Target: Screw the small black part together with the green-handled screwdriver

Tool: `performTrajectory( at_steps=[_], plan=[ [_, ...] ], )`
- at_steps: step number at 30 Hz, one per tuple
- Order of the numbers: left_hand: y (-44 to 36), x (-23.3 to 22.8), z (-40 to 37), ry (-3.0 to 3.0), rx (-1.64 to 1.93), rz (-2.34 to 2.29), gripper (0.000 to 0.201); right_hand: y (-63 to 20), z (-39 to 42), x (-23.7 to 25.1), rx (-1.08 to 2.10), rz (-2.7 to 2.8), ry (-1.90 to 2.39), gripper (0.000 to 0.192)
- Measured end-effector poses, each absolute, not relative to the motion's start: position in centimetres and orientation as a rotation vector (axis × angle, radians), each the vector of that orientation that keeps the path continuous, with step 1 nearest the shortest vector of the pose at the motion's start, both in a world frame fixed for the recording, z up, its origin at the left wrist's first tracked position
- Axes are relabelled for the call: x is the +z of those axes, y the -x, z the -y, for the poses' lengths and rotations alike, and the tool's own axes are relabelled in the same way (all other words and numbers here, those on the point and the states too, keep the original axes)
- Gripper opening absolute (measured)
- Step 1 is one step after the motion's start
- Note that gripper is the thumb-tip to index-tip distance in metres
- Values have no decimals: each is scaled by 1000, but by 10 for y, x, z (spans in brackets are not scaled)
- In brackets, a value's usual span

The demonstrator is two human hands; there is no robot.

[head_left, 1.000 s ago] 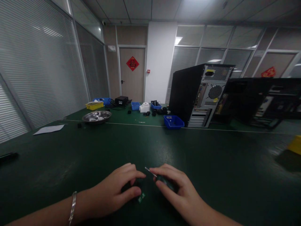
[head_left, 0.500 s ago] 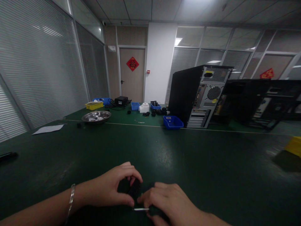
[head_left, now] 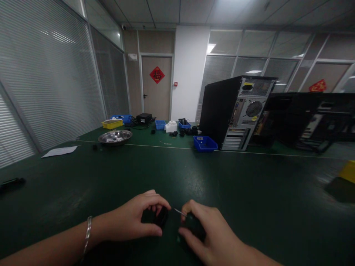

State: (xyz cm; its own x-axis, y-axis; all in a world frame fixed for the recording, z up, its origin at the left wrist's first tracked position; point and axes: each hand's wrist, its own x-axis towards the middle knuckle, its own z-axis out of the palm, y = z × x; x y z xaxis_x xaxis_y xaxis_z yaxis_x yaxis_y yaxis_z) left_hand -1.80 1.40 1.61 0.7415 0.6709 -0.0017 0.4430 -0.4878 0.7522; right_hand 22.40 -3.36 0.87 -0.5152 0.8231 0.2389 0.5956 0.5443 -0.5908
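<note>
My left hand [head_left: 133, 220], with a silver bracelet on its wrist, is curled around a small black part [head_left: 158, 217] that rests on the dark green table [head_left: 194, 177]. My right hand [head_left: 212, 236] grips a dark-handled tool [head_left: 191, 221] whose thin metal tip [head_left: 179, 212] points left at the black part. Both hands sit close together near the table's front edge. The black part is mostly hidden by my fingers, and I cannot tell what it is.
A black computer tower [head_left: 235, 112] stands at the back right, a blue bin [head_left: 204, 143] before it. A steel bowl [head_left: 115, 137], yellow tray [head_left: 112, 123] and white sheet [head_left: 59, 151] lie at the left. A yellow bin [head_left: 348, 171] sits at the right edge.
My right hand dropped toward me with the tool lying flat, then rose again so its tip points at the black part. The small green piece near my left thumb is no longer visible.
</note>
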Motion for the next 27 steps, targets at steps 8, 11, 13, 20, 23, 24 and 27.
performTrajectory(
  at_steps=[8,11,13,20,23,24,27],
  plan=[
    [15,17,-12,-2141,388,-870,43,-220,35,10,593,2425,1234,30],
    [11,17,-8,-2108,408,-909,42,-221,36,8,644,2381,1220,29],
    [9,15,-4,-2074,426,-927,42,-222,36,5,691,2273,1184,28],
    [-2,8,9,-1996,514,-959,44,-222,36,-3,685,1994,921,23],
    [-8,11,15,-1990,539,-941,40,-220,37,-2,669,2010,849,23],
    [-10,12,16,-1984,541,-938,38,-220,37,-2,665,2014,844,23],
    [-14,13,19,-1947,544,-904,36,-218,37,-3,648,2039,849,24]
  ],
)
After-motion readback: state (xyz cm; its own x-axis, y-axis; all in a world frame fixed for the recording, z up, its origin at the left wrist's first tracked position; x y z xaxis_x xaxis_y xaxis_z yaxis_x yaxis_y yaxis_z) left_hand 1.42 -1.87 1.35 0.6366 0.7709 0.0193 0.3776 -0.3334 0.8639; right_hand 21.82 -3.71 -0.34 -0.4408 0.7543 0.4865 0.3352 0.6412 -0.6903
